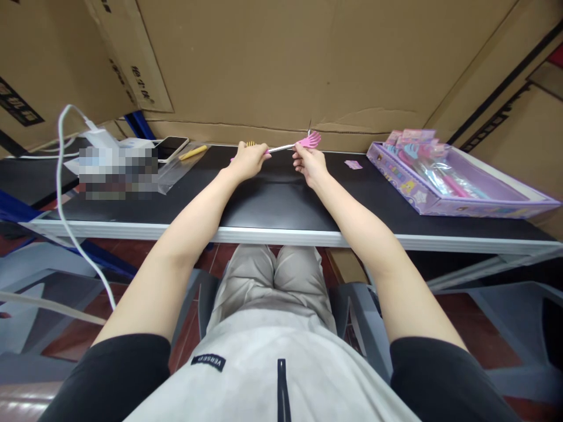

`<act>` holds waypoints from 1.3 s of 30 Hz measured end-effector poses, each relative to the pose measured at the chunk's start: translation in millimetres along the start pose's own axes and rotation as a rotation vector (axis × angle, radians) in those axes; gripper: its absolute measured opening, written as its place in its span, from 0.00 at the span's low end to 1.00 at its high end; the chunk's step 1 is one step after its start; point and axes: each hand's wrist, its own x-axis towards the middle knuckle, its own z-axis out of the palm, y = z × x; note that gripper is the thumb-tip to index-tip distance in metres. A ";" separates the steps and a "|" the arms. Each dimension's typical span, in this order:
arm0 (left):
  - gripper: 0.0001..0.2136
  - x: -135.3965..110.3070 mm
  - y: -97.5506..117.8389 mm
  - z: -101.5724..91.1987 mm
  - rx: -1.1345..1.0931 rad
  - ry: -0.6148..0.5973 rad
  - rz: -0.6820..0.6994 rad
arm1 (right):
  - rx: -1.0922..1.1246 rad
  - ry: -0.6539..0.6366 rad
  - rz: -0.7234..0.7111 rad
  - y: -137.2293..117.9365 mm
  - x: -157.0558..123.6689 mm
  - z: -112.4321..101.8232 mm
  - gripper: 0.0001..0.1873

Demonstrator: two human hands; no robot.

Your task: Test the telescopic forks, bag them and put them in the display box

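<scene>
Cardboard walls (264,64) behind a black table (281,205), reddish floor (139,252) below.

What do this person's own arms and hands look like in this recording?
The left hand and right hand are bare, without gloves; no watch or bracelet shows. The left sleeve and right sleeve are short, plain black, ending on the upper arms.

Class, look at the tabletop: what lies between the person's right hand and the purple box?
In the head view, a small pink piece lies on the black tabletop between the right hand and the purple box.
</scene>
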 end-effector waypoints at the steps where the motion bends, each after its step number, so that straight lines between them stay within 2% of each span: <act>1: 0.13 0.3 0.3 0.8 -0.003 -0.005 0.007 | 0.016 0.015 0.012 -0.1 0.4 -0.1 0.16; 11: 0.13 2.3 1.0 3.5 -0.015 -0.015 0.016 | 0.126 0.080 0.036 3.1 6.7 -1.1 0.18; 19: 0.12 3.5 7.6 -2.6 -0.041 -0.010 -0.019 | 0.192 0.128 0.023 3.6 14.7 -0.8 0.18; 22: 0.11 2.9 3.5 -10.0 -0.040 -0.004 -0.061 | 0.202 0.144 -0.008 0.8 23.4 -8.4 0.19; 28: 0.08 -3.5 -20.5 -25.8 0.011 -0.003 -0.167 | 0.299 0.274 -0.046 -11.4 42.7 -37.5 0.17; 33: 0.10 -2.3 -30.5 -23.3 -0.013 0.060 -0.156 | 0.177 0.260 -0.138 -10.4 60.0 -49.9 0.22; 39: 0.10 0.2 -28.6 -20.9 -0.020 0.080 -0.157 | 0.188 0.287 -0.164 -10.8 69.8 -56.2 0.24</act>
